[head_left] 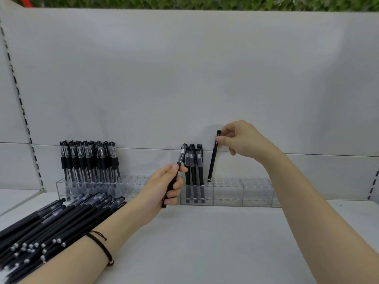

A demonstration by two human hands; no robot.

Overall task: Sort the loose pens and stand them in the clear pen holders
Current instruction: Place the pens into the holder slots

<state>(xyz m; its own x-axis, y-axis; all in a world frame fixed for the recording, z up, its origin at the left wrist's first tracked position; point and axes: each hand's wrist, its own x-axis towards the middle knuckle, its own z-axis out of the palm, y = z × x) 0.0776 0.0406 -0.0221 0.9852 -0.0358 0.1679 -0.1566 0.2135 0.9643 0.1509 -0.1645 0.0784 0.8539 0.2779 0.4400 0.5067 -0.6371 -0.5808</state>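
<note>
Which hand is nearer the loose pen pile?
Left. The left hand holds a pen just right of the pile; the right hand is farther right, pinching another pen over the clear holder.

White shelf (205, 242), flat, matte surface. Two clear pen holders stand on it in a row along the back, close to the white back panel (184, 78): left holder (133, 187), right holder (246, 191). Whether their ends touch cannot be told; the join is hidden. Pile of loose pens (53, 228), black, lies at front left, just before the left holder, barrels roughly parallel.
</note>
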